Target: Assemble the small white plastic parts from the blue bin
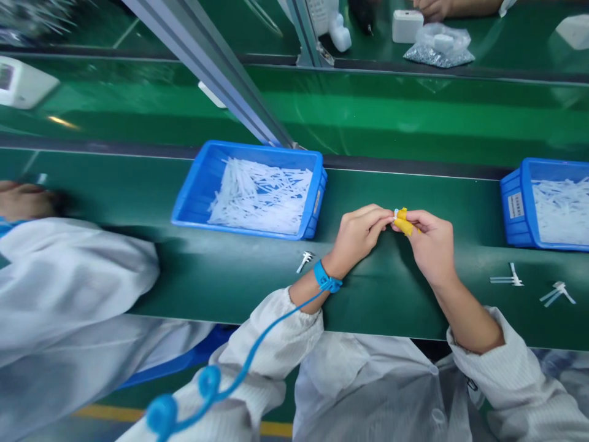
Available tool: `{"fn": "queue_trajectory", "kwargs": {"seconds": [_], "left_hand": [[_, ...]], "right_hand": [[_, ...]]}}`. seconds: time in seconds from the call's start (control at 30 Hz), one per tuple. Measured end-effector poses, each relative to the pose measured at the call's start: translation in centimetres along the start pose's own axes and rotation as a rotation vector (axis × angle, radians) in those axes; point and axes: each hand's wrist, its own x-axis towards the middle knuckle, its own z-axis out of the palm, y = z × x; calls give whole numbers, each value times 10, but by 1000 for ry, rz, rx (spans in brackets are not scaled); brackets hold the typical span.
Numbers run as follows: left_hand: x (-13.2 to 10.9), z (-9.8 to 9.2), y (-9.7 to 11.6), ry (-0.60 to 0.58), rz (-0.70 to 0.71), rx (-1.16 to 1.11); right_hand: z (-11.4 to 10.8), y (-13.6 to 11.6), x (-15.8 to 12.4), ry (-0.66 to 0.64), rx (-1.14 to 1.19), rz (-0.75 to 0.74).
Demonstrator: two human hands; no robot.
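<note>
My left hand, with a blue wrist strap and coiled cord, is closed in a pinch. My right hand meets it fingertip to fingertip, with yellow finger cots on its thumb and forefinger. Between the fingertips shows a small white plastic piece, mostly hidden, so its kind cannot be made out. Both hands are above the green bench. A small white part with strips lies left of my left wrist. Two similar white pieces, one nearer and one farther right, lie beyond my right forearm.
A blue bin of thin white strips stands left of my hands; another blue bin stands at right. A metal post rises behind. A co-worker's sleeve is at left. Across the bench are another person's hand and a plastic bag.
</note>
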Motion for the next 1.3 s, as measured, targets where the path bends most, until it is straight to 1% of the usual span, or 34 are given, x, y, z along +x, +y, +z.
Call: {"fn": "queue_trajectory", "kwargs": {"seconds": [0.1, 0.23, 0.3, 0.4, 0.57, 0.67, 0.77, 0.9, 0.97, 1.03, 1.1, 1.17, 1.2, 1.27, 1.3], "left_hand": [[4, 2, 0, 0, -67, -82], [9, 4, -7, -13, -232, -316], [10, 4, -10, -31, -289, -403], [10, 3, -13, -57, -333, -452], [10, 4, -12, -95, -364, -458], [9, 4, -10, -92, -350, -442], [7, 3, -9, -112, -336, -383], [8, 5, -8, -105, -339, -303], [10, 6, -2, -114, -340, -278], [9, 3, 10, -148, -339, -255], [0, -9, 24, -205, -340, -236], [-17, -31, 34, -264, -358, -211], [-28, -46, 36, -277, -377, -183], [-53, -77, 35, -248, -424, -70], [-66, -91, 33, -216, -450, 4]], "right_hand": [[-1, -1, 3, -2, 89, 12], [-1, 7, 11, -5, 212, 63], [-1, 13, 15, -8, 234, 73], [-1, 19, 18, -34, 230, 75], [-1, 23, 19, -49, 240, 43], [-1, 22, 16, -58, 175, 12], [-1, 22, 14, -56, 83, 1], [3, 22, 13, -36, 55, 13], [5, 20, 11, -14, 59, 1], [2, 15, 3, 10, 104, -26], [-10, 6, -14, 37, 180, -70], [-35, -5, -40, 89, 225, -122], [-53, -10, -56, 147, 206, -146], [-96, -20, -88, 305, 76, -219], [-120, -22, -102, 460, -37, -288]]}}
